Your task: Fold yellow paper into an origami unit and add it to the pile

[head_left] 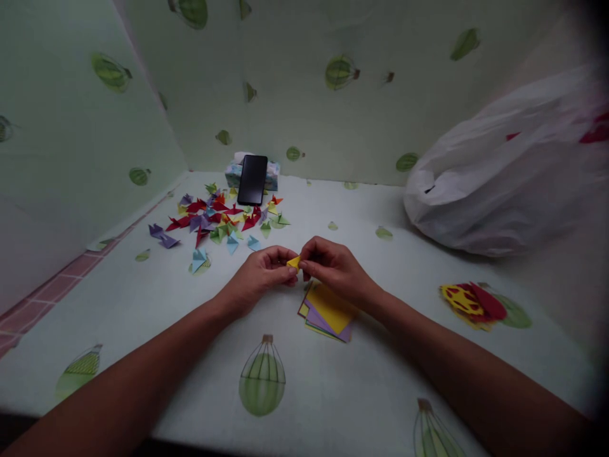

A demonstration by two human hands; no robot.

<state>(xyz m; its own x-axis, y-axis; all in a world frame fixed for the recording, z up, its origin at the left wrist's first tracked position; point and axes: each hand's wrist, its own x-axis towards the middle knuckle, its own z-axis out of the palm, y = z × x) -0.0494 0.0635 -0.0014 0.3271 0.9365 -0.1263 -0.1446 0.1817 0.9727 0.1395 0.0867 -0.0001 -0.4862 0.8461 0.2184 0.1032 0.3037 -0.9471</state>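
Note:
A small folded piece of yellow paper [294,263] is pinched between my two hands over the middle of the table. My left hand [264,273] grips its left side between thumb and fingers. On its right edge, the thumb and fingertips of my right hand [333,266] are closed. Just below my right hand lies a loose stack of square paper sheets [328,311], yellow on top, with purple and other colours fanned out beneath. Beyond my left hand spreads a pile of folded paper cranes [209,219] in red, purple, green, blue and orange.
Behind the cranes, a black phone [252,180] leans against a tissue box [272,175]. A large white plastic bag [485,178] stands at the back right. Red and yellow cut-paper pieces [471,303] lie to the right. Walls rise behind and at left.

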